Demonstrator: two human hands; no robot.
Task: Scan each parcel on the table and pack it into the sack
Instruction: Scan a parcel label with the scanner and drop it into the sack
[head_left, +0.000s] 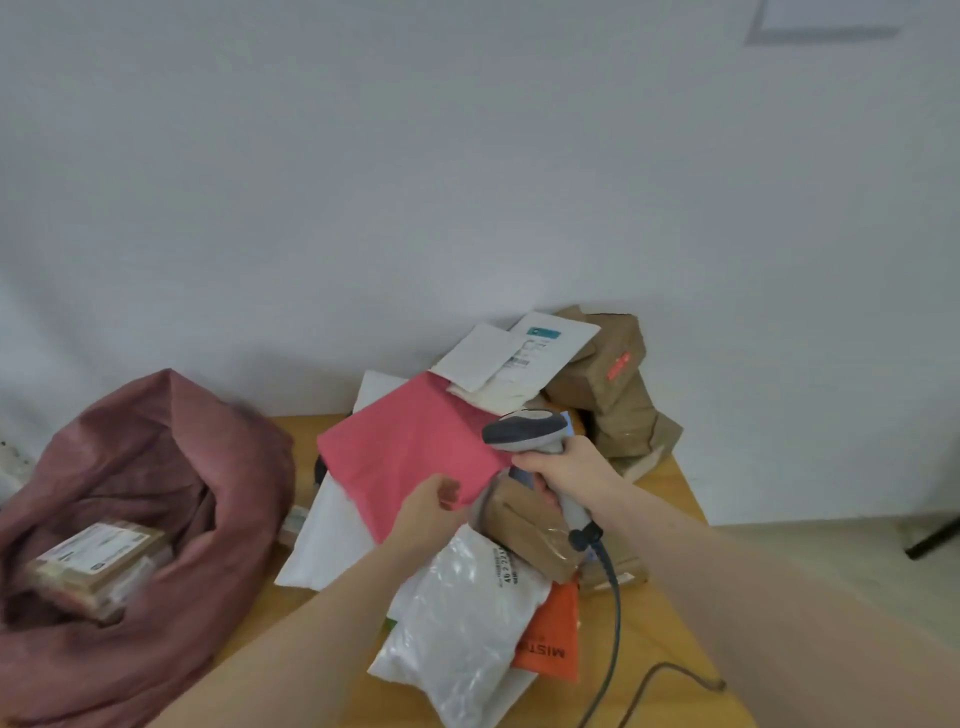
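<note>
A heap of parcels lies on the wooden table (670, 613). On top sits a pink mailer (410, 447), and my left hand (426, 512) pinches its near edge. My right hand (569, 470) grips a grey barcode scanner (530, 431), its head over the pink mailer's right corner and its cable (615, 618) trailing toward me. Nearer me lie a white plastic parcel (462, 618), an orange mailer (553, 634) and a taped brown box (530, 535). The dusty-pink sack (156, 467) stands open at the left with a labelled brown box (98, 564) inside.
Brown paper parcels (618, 384) and white envelopes (514, 348) are stacked at the back against the white wall. A white flat mailer (327, 540) lies under the pink one. The table's right edge drops to a pale floor, where a dark stand leg (935, 535) shows.
</note>
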